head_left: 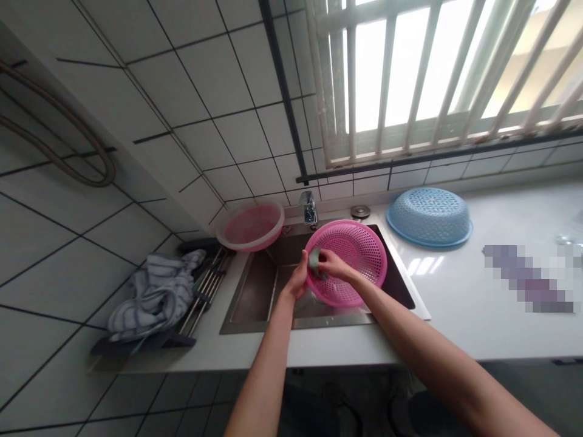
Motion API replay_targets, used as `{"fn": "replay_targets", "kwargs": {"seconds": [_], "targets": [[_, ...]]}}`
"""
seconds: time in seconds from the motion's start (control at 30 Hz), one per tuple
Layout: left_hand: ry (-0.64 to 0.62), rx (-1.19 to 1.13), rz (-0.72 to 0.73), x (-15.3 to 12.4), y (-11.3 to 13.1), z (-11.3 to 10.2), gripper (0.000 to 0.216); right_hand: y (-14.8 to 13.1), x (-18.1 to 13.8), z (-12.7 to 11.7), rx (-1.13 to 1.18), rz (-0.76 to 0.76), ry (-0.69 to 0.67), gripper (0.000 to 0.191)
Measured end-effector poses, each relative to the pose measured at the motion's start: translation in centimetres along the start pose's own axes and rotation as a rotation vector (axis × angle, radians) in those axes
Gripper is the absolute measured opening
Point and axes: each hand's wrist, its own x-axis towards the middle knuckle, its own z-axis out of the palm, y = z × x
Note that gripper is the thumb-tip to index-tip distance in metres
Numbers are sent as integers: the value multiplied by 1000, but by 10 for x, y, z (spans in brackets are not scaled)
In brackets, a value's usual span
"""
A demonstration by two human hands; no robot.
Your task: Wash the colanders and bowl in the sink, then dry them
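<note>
Pad (314, 260) on colander (359, 252) — half-hidden by fingers (325, 257)

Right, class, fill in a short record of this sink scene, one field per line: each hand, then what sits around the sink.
left hand: grips the pink colander by its rim, tilted over the sink
right hand: fingers hold a sponge against the colander near its rim
sink's back corner: pink basin, beside the tap
counter, right: blue colander, upside down
rack, left: striped cloth
</note>
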Motion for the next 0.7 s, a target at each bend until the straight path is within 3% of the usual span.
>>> {"fn": "replay_targets", "kwargs": {"seconds": [0.1, 0.17, 0.23, 0.4, 0.47, 0.57, 0.7], "targets": [[95, 23, 38, 1, 1, -6, 85, 14, -4, 0, -107, 142, -388, 10], [162, 37, 69, 1, 1, -8, 82, 21, -4, 1, -139, 175, -458, 10], [196, 46, 76, 1, -1, -5, 77, 23, -2, 3, -101, 113, -343, 9], [72, 4, 88, -1, 0, 9, 59, 11, 9, -6, 71, -50, 315, 23], [26, 18, 75, -3, 4, 10, 54, 6, 10, -11, 78, -63, 414, 25], [-3, 42, 60, -6, 10, 4, 49, 4, 7, -13, 75, -80, 319, 24], [37, -45, 122, -4, 9, -5, 48, 8, 1, -2, 14, -46, -73, 21]]}}
